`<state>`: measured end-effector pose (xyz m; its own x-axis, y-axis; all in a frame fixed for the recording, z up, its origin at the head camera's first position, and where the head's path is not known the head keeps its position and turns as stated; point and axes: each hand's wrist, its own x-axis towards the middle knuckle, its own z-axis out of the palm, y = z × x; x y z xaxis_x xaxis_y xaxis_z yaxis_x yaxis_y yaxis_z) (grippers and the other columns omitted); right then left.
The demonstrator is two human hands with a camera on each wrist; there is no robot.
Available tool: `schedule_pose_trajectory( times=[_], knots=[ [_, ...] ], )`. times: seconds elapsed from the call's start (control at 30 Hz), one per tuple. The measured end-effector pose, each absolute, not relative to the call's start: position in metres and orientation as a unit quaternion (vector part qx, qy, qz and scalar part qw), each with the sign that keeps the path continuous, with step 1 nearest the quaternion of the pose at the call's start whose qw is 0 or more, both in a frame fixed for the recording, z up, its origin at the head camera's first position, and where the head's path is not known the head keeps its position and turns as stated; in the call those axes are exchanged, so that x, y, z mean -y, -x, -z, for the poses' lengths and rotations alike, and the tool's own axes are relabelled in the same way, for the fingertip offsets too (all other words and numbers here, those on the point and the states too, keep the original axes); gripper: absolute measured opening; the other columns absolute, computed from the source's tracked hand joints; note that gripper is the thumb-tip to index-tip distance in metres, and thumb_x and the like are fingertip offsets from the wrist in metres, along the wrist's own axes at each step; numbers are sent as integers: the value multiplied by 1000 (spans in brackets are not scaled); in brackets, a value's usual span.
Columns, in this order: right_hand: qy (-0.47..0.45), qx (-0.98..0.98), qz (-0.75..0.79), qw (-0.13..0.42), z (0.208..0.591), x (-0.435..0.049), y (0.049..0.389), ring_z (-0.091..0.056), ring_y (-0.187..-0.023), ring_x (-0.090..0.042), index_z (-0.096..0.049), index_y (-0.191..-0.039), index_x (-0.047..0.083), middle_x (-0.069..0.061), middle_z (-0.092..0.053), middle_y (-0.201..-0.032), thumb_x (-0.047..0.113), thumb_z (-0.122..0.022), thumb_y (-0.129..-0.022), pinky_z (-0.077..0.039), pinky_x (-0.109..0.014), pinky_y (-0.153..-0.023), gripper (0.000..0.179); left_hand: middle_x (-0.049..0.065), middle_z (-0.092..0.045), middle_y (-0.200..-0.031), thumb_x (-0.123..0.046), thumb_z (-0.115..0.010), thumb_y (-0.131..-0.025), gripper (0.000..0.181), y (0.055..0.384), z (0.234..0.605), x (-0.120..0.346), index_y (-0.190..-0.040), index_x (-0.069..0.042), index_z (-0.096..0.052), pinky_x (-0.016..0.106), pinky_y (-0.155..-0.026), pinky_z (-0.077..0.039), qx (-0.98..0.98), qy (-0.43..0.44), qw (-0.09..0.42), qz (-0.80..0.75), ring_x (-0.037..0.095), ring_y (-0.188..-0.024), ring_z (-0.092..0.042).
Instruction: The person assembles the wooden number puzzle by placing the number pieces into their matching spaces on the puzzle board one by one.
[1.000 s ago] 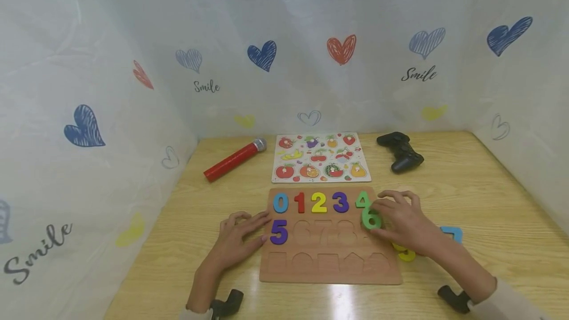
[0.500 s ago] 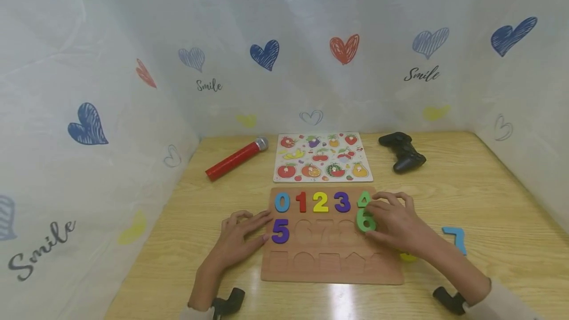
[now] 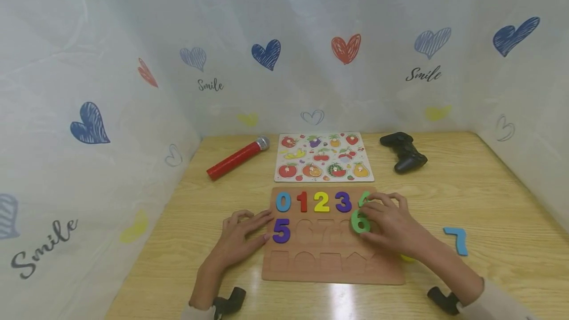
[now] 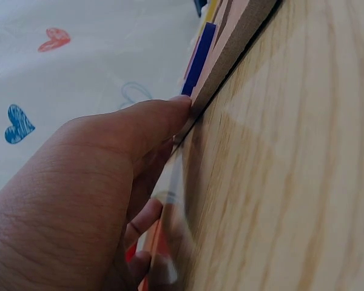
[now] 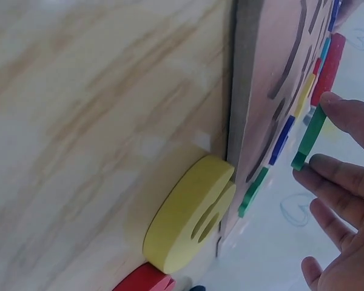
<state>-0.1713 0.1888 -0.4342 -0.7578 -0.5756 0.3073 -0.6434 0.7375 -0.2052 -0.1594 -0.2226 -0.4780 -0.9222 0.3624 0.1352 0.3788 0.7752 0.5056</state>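
A green number 6 piece is pinched between the thumb and fingers of my right hand. In the right wrist view the green 6 is held above the surface of the wooden puzzle board. My left hand rests at the board's left edge, its fingers loosely extended and its thumb beside the purple 5. Across the top row sit the blue 0, red 1, yellow 2, purple 3 and green 4, which my right fingers partly cover. Carved number and shape recesses show below.
A yellow piece lies against the board's right edge, with a red piece by it. Farther right is a blue 7. Behind the board are a red microphone, a fruit puzzle and a black game controller.
My right hand has carried the green 6 leftward over the board, away from the yellow piece. The blue 7 has come into full view. My left hand stays at the board's edge.
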Motion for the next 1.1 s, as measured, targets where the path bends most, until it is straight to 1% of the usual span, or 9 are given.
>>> schedule_pose_trajectory(
  times=[0.23, 0.43, 0.63, 0.8, 0.93, 1.1],
  knots=[
    [-339, 921, -150, 119, 435, -181, 171, -47, -124, -32, -72, -116, 10, -4, -70, -117, 32, -86, -77, -21, -60, -98, 47, -19, -46, -150, -51, -61, -96, 49, 159, 479, 222, -143, -37, -56, 51, -93, -24, 943, 204, 30, 262, 21, -127, -38],
    [-341, 921, -145, 119, 436, -175, 172, -46, -125, -31, -72, -114, 10, -3, -70, -115, 35, -85, -78, -20, -59, -99, 46, -19, -46, -150, -51, -61, -96, 49, 159, 478, 222, -143, -36, -56, 51, -92, -25, 943, 209, 34, 257, 22, -127, -38],
    [-336, 925, -147, 99, 434, -169, 171, -44, -126, -30, -72, -117, 10, -4, -68, -119, 37, -83, -80, -18, -60, -101, 47, -19, -44, -151, -51, -61, -96, 49, 158, 476, 222, -143, -37, -55, 51, -93, -25, 944, 204, 24, 259, 22, -128, -37],
    [-347, 920, -149, 107, 435, -164, 171, -46, -125, -30, -72, -116, 10, -3, -70, -117, 35, -84, -79, -20, -59, -100, 46, -18, -45, -151, -50, -61, -96, 49, 157, 474, 221, -143, -36, -56, 53, -96, -24, 942, 201, 18, 268, 22, -129, -37],
    [-358, 914, -149, 115, 436, -159, 172, -48, -124, -30, -72, -114, 10, -1, -71, -113, 34, -85, -78, -21, -59, -99, 46, -20, -44, -151, -51, -60, -96, 50, 157, 473, 221, -144, -36, -55, 52, -96, -24, 943, 200, 16, 265, 21, -129, -36],
    [-356, 917, -148, 105, 435, -154, 172, -49, -124, -30, -72, -117, 9, 0, -71, -114, 35, -85, -78, -20, -58, -100, 49, -20, -43, -151, -51, -59, -97, 50, 158, 474, 221, -145, -37, -54, 51, -96, -23, 943, 199, 12, 265, 21, -129, -35]
  ],
)
